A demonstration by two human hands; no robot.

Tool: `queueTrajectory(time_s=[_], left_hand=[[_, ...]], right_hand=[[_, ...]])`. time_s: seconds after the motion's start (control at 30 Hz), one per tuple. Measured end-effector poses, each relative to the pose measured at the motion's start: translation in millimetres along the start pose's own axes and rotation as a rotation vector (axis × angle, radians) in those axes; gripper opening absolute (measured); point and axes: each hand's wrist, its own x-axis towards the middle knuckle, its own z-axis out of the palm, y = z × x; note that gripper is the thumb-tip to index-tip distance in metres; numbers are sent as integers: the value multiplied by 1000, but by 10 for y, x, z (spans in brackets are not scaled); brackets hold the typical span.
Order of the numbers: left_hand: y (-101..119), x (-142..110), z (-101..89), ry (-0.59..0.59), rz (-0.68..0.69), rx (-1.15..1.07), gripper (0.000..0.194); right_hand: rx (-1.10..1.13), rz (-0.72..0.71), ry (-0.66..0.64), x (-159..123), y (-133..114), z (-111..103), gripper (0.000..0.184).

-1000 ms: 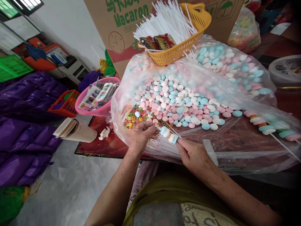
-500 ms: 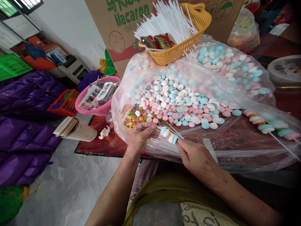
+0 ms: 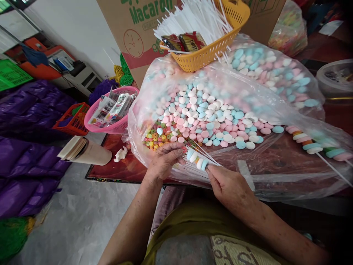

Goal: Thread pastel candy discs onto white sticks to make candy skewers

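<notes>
My right hand [image 3: 227, 182] pinches a candy skewer [image 3: 197, 161], a thin white stick threaded with white, blue and yellow-orange sweets. Just left of its tip, my left hand [image 3: 165, 160] is closed, thumb against fingers, on a small red ring candy [image 3: 184, 149]. Loose white sticks [image 3: 190, 171] lie under both hands. Behind them, pink, white and blue round candies [image 3: 209, 121] spill from a clear plastic bag [image 3: 138, 125]. Small coloured ring candies [image 3: 156, 141] are heaped at the left of this pile.
Filled skewers [image 3: 309, 141] lie at the right. A yellow basket [image 3: 204, 57] of white sticks stands behind, before a cardboard box [image 3: 132, 40]. To the left are a pink basket [image 3: 107, 127] with packets, a paper cup [image 3: 92, 151] and crumpled tissue [image 3: 120, 154] near the table edge.
The view has shifted slightly. My left hand has opened its grip angle a little, and the red ring candy now shows at its fingertips near the skewer's tip. My right hand keeps its hold.
</notes>
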Motion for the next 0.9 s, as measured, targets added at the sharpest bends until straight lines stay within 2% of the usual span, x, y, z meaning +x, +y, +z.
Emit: queueTrajectory(time_s=[0.13,0.23,0.33,0.43,0.53,0.6,0.67,0.77,0.83,0.9], left_hand=[[-10,7,-5,-42,-106,-162,22],[-25,-12,18,-75,-183,-182,22],[-59,-37,87,-101,-175,-147,24],[-81,-32,192,-52,-138,-46,24],[-34,6,255,-43,-50,247,27],[12,34,258,30,129,588,29],[19,52,250,93,257,1000,22],[-74,64,244,15,238,1471,10],[-150,69,223,-42,260,1518,11],[-184,70,178,-31,280,1325,9]], right_hand=[[50,-12,33,-2,30,-14,25],[83,-7,24,4,38,-10,25],[132,22,0,28,16,6,25],[233,86,-13,72,9,26,28],[350,200,-16,109,97,11,29],[383,268,18,109,196,-37,28],[377,278,16,87,278,-101,26],[402,229,-70,25,302,-156,26],[400,229,-81,-22,266,-149,27],[357,223,-89,-65,224,-127,27]])
